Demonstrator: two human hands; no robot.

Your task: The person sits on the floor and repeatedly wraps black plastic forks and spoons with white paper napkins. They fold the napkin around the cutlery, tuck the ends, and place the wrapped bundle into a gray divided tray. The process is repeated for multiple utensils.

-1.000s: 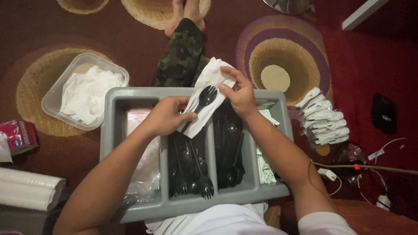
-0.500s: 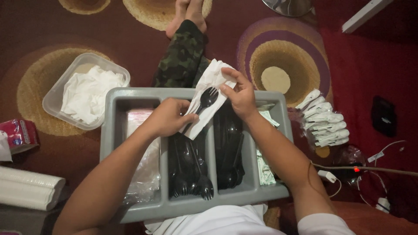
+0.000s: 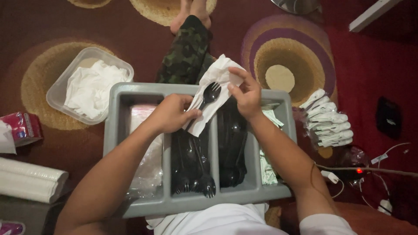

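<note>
The left hand (image 3: 172,114) and right hand (image 3: 246,93) have their grip on a thin, soft white napkin (image 3: 215,93) with a glossy black plastic spoon (image 3: 208,95), above the grey compartment tray (image 3: 114,130).

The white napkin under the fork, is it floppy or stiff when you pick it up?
Probably floppy: the white napkin bends and creases where the right hand pinches its edge. It looks thin and light, so it might slide or tear easily. The black fork lying on it, steadied by the left hand, likely keeps it in place.
</note>
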